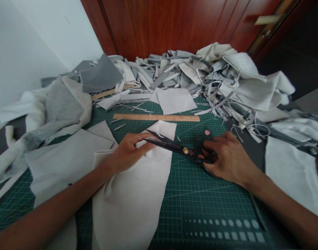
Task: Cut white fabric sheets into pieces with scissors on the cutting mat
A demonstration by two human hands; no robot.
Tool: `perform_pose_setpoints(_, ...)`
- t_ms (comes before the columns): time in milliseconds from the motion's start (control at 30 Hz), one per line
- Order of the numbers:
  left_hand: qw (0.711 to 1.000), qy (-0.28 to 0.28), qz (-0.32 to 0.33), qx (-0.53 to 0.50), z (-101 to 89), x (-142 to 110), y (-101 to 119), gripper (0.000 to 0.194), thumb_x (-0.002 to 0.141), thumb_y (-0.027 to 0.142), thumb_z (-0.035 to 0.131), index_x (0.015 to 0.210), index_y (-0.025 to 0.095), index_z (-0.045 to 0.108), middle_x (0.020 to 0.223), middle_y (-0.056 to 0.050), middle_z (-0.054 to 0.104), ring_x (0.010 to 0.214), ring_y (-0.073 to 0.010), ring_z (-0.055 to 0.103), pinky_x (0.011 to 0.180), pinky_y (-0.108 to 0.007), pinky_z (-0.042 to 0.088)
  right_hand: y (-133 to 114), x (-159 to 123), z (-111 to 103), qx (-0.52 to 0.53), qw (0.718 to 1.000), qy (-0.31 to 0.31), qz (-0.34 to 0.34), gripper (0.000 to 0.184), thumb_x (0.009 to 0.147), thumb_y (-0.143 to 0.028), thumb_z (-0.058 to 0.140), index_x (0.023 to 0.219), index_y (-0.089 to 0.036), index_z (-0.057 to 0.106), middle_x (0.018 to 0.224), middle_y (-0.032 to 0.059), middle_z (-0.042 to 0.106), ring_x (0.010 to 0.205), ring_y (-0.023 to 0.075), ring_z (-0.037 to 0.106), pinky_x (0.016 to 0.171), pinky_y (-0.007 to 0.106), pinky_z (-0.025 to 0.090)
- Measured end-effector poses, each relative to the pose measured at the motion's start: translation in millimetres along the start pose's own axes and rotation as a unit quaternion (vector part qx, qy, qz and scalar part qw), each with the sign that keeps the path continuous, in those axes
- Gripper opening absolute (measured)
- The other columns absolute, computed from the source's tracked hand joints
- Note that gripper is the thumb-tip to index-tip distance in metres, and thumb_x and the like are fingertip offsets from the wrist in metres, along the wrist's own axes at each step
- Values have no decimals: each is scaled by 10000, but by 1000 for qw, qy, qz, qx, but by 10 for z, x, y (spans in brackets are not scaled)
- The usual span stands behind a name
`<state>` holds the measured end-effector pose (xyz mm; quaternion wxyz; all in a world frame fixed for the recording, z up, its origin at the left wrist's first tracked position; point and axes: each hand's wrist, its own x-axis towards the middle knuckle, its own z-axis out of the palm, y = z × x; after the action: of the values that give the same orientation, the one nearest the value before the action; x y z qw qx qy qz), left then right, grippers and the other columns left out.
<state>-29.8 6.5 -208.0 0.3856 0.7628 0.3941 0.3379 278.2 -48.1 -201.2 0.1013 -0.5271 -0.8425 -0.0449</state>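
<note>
My left hand (131,151) pinches a fold of a long off-white piece of fabric (138,205), which is bunched at the fingers and spreads down toward me. My right hand (223,156) grips the black handles of a pair of scissors (178,147) with a brass-coloured pivot. Pointing left, the slightly parted blades reach the folded fabric at my left fingertips. Whether cloth lies between the blades is hard to make out. Beneath it all is a green cutting mat (195,194) with a printed grid.
A wooden ruler (156,117) lies across the mat beyond my hands, near a small pink disc (207,132). Grey and white scraps (159,73) are heaped along the back before a red-brown door (161,27). More cloth (67,152) lies at left, and a pale piece (291,170) at right.
</note>
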Motion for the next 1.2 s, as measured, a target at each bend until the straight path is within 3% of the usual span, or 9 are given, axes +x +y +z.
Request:
perform_pose_setpoints(233, 999, -27, -17, -41, -4, 17, 55, 196, 898, 250, 681, 1009, 163, 818, 1005, -61, 813, 944, -229, 762, 873, -268, 588, -53, -11, -20, -1, 1000, -14, 4, 167, 832, -339, 578, 707, -230, 556, 650, 31, 615, 660, 214, 538, 781, 375, 322)
perform_pose_setpoints(533, 999, -27, -28, -27, -13, -3, -25, 200, 896, 245, 688, 1033, 200, 825, 1057, -32, 812, 868, -198, 761, 744, -223, 574, 11, -10, 0, -32, 999, 13, 4, 159, 813, -355, 609, 724, -229, 567, 629, 20, 595, 638, 213, 542, 774, 370, 332)
perform_pose_setpoints(733, 1000, -7, -1, -7, -11, 0, -41, 153, 885, 208, 683, 956, 190, 818, 897, -17, 809, 756, -171, 738, 647, -203, 541, 24, -4, -16, -37, 999, 29, 8, 178, 813, -366, 605, 707, -235, 546, 618, 16, 593, 628, 216, 549, 770, 378, 340)
perform_pose_setpoints(933, 1000, -6, 10, -2, -23, 2, -5, 161, 907, 243, 681, 991, 195, 810, 922, -20, 808, 816, -178, 743, 736, -219, 555, 54, -2, 17, -35, 999, 27, -4, 181, 825, -365, 602, 717, -226, 561, 635, 23, 603, 639, 209, 547, 778, 373, 342)
perform_pose_setpoints(1200, 1000, 1, -9, 2, 1, 11, 7, 148, 858, 195, 654, 880, 174, 798, 778, -1, 779, 627, -141, 670, 559, -192, 477, 47, -2, 18, -28, 999, 32, -14, 191, 838, -362, 598, 715, -225, 546, 643, 24, 600, 638, 203, 529, 760, 362, 339)
